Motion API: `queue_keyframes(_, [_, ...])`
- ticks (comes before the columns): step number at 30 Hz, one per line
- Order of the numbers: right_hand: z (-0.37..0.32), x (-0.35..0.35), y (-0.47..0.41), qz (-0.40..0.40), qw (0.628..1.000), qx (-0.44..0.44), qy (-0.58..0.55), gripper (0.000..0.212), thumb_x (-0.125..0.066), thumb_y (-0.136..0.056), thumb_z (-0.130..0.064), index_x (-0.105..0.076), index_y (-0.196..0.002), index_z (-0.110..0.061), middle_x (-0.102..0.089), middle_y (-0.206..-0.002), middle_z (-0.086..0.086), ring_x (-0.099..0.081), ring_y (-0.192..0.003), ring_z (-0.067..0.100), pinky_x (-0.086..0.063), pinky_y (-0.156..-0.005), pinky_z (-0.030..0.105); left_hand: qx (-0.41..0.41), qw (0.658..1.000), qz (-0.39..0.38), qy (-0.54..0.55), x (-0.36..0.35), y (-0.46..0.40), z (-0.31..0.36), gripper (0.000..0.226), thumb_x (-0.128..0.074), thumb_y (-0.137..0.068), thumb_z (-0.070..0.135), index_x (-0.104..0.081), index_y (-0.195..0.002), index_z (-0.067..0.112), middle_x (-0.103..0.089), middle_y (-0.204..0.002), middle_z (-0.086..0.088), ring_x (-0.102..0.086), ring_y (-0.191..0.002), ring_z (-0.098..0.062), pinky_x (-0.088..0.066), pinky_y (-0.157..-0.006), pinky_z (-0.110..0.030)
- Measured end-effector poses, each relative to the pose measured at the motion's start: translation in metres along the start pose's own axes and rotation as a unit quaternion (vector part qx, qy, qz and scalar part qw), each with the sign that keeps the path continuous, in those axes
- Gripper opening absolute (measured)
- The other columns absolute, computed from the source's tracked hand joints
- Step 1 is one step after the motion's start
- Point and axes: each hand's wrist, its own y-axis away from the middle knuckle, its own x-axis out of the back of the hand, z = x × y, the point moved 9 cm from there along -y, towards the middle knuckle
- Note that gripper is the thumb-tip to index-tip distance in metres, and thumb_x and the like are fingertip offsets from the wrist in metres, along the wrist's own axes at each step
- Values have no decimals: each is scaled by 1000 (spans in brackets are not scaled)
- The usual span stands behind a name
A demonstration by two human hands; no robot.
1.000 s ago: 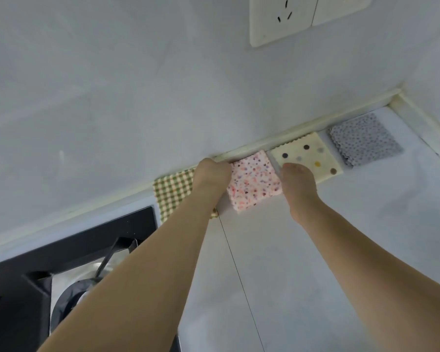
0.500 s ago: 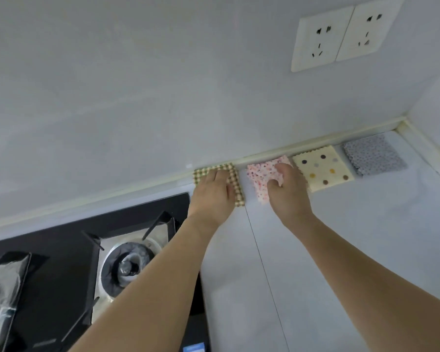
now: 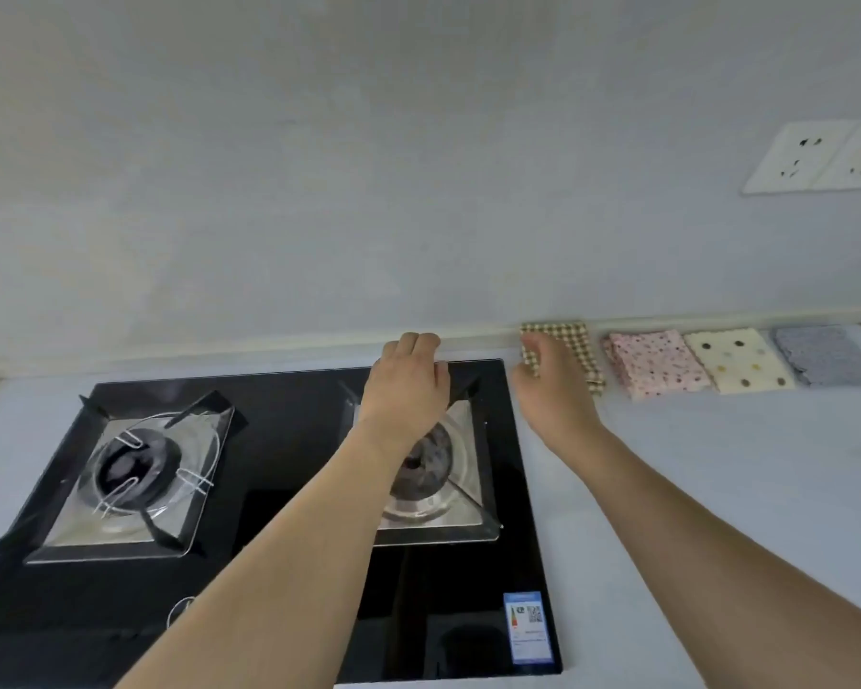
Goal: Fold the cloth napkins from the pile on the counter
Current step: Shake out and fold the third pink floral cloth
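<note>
Several folded napkins lie in a row against the back wall on the white counter (image 3: 726, 489): a green-checked one (image 3: 580, 338), a pink flowered one (image 3: 659, 363), a cream dotted one (image 3: 741, 360) and a grey one (image 3: 828, 355). My right hand (image 3: 550, 385) hovers at the checked napkin's left part and hides it, fingers loosely curled; whether it touches the cloth I cannot tell. My left hand (image 3: 408, 385) is over the back edge of the hob, fingers loosely bent, holding nothing. No unfolded pile is in view.
A black glass gas hob (image 3: 294, 440) fills the left and middle, with one burner (image 3: 130, 464) at the left and another (image 3: 433, 469) partly under my left forearm. Wall sockets (image 3: 816, 156) sit at the upper right. A label (image 3: 530, 626) marks the hob's front corner.
The view has swung left, bringing the whole hob in. My left hand has left the checked napkin for the hob's back edge. My right hand has shifted from the pink napkin to the checked one.
</note>
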Motion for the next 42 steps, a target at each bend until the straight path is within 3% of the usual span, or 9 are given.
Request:
queue_keyframes(9, [-112,-127,65,-78,996,31,2,43,-49,-97,-16,-42,-139,-21,-44,-144,-4,-44,-130,15,-36,-93,22,7,999,9,-33,85,54,-139,36,-41,-99,25,-48,-132,14,-53,-131,-4,-48,-117,-24,-42,-98,-37])
queue_keyframes(14, [-142,-181,74,-117,991,63,19,38,-52,-96,-16,-48,-134,-19,-51,-136,-2,-51,-123,17,-42,-98,26,69,996,28,-44,109,82,-202,36,-41,-99,27,-48,-132,14,-52,-131,-4,-46,-118,-25,-38,-97,-36])
queue_keyframes(19, [-172,-246,99,-152,985,69,35,38,-50,-95,-17,-48,-133,-22,-52,-132,-1,-58,-105,13,-52,-84,28,86,995,9,-47,123,113,-274,38,-41,-98,26,-48,-133,13,-53,-133,-4,-47,-118,-25,-38,-100,-36])
queue_keyframes(22, [-202,-289,112,-171,980,86,46,39,-49,-95,-17,-48,-134,-22,-50,-135,-2,-59,-107,14,-52,-87,28,114,993,19,-35,145,122,-328,39,-41,-99,26,-46,-135,15,-50,-136,-2,-44,-123,-23,-35,-103,-35])
queue_keyframes(25, [-234,-334,118,-173,981,87,32,37,-48,-96,-17,-50,-132,-21,-53,-132,-2,-58,-96,7,-48,-75,18,120,992,7,-24,159,130,-382,38,-41,-99,26,-45,-136,18,-47,-139,0,-42,-126,-21,-35,-105,-35])
queue_keyframes(27, [-253,-367,126,-177,982,71,20,37,-47,-96,-17,-48,-133,-23,-53,-132,-2,-58,-95,8,-51,-80,26,115,993,3,-24,172,134,-417,36,-42,-99,25,-47,-134,17,-50,-136,0,-44,-123,-22,-37,-103,-35])
queue_keyframes(31, [-284,-430,148,-210,975,61,30,39,-46,-97,-16,-45,-136,-24,-50,-133,-8,-50,-81,-4,-39,-62,8,139,990,0,-14,199,152,-484,34,-40,-97,22,-51,-129,17,-52,-131,-1,-47,-117,-22,-39,-99,-36])
queue_keyframes(39, [-344,-521,172,-263,956,123,41,38,-46,-96,-18,-48,-133,-24,-49,-136,-5,-51,-119,11,-41,-91,24,219,976,19,-16,240,206,-591,35,-43,-97,18,-52,-131,16,-51,-134,-1,-46,-122,-24,-38,-100,-36])
queue_keyframes(42, [-369,-560,185,-276,950,143,34,38,-46,-94,-16,-49,-132,-21,-49,-134,-4,-48,-122,13,-41,-102,32,229,973,6,-30,252,226,-630,36,-46,-95,17,-54,-129,16,-54,-129,-3,-49,-117,-26,-41,-96,-37])
